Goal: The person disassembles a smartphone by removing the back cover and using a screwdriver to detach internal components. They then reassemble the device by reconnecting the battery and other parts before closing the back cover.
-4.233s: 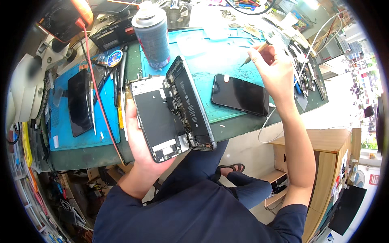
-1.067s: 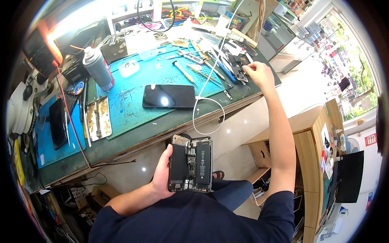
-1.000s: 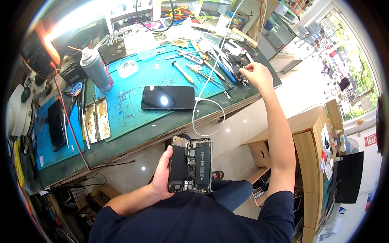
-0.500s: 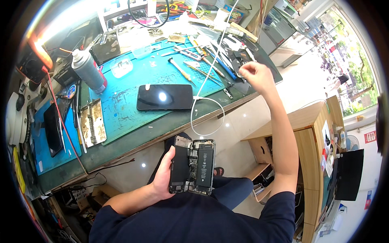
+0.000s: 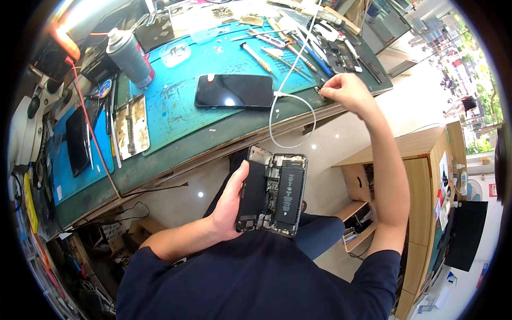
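Note:
My left hand [image 5: 228, 205] grips a phone [image 5: 285, 193] opened like a book: a dark screen half beside my thumb, the other half showing a black battery and exposed boards. My right hand [image 5: 349, 93] reaches to the bench's front edge at the right, fingertips pinched on or at something small and dark that I cannot make out. To its left a black smartphone [image 5: 234, 89] lies face up on a blue mat [image 5: 176, 117], with a white cable [image 5: 292, 146] plugged into it and looping over the edge. A yellow-handled screwdriver [image 5: 256, 57] lies among several tools.
A spray can [image 5: 130, 58], a stained metal plate [image 5: 132, 128] and another phone [image 5: 77, 141] occupy the bench's left, beside a microscope [image 5: 29, 117] and red wire. Below the bench are a tiled floor and boxes; a wooden cabinet [image 5: 416, 213] with a monitor stands right.
The pen-like tool has left my right hand, which has moved from among the tools toward the bench's front edge. The opened phone was raised over the bench earlier and is now lower, near my body.

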Tool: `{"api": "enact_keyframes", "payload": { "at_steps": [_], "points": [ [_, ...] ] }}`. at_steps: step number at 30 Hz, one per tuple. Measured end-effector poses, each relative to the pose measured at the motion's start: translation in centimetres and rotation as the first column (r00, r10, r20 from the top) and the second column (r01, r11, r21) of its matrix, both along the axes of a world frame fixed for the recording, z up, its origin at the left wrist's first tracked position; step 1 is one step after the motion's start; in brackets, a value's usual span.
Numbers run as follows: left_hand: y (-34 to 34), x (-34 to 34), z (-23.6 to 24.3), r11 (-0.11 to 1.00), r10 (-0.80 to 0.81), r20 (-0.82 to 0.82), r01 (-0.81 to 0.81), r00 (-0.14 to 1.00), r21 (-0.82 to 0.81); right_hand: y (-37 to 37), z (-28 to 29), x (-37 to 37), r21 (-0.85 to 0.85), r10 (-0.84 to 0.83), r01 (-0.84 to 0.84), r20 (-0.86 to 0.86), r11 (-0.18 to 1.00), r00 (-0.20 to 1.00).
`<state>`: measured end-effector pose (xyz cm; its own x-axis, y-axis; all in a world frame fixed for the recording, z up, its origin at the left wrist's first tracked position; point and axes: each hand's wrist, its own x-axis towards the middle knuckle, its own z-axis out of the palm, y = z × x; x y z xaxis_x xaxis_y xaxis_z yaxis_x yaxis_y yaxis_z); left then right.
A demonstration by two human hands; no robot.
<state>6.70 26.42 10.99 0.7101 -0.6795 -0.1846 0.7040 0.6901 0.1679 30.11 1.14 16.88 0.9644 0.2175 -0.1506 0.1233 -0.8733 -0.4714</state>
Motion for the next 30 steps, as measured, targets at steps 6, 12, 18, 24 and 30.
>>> {"api": "enact_keyframes", "payload": {
  "at_steps": [6, 12, 18, 24, 30],
  "points": [
    [0.1, -0.6, -0.1, 0.997, 0.048, -0.043, -0.046, 0.998, 0.066, 0.1, 0.5, 1.0, 0.090, -0.065, 0.089, -0.240, 0.992, 0.969],
    [0.1, -0.9, 0.1, 0.993, 0.088, -0.027, -0.085, 0.996, 0.082, 0.2, 0.5, 1.0, 0.115, -0.039, 0.063, -0.202, 0.991, 0.979],
    [0.1, -0.9, -0.4, 0.985, 0.087, 0.028, -0.090, 0.996, 0.149, -0.1, 0.9, 0.9, 0.112, -0.016, 0.043, -0.233, 0.993, 0.972],
    [-0.3, -0.9, -0.9, 0.977, 0.114, 0.079, -0.126, 0.990, 0.174, -0.2, 5.7, -6.2, 0.257, 0.048, -0.001, -0.180, 0.966, 0.982],
    [-1.3, -1.0, -0.8, 0.918, 0.241, 0.061, -0.248, 0.968, 0.310, 6.2, 4.4, -19.4, 0.144, 0.381, -0.354, -0.421, 0.924, 0.823]
  ]
}}
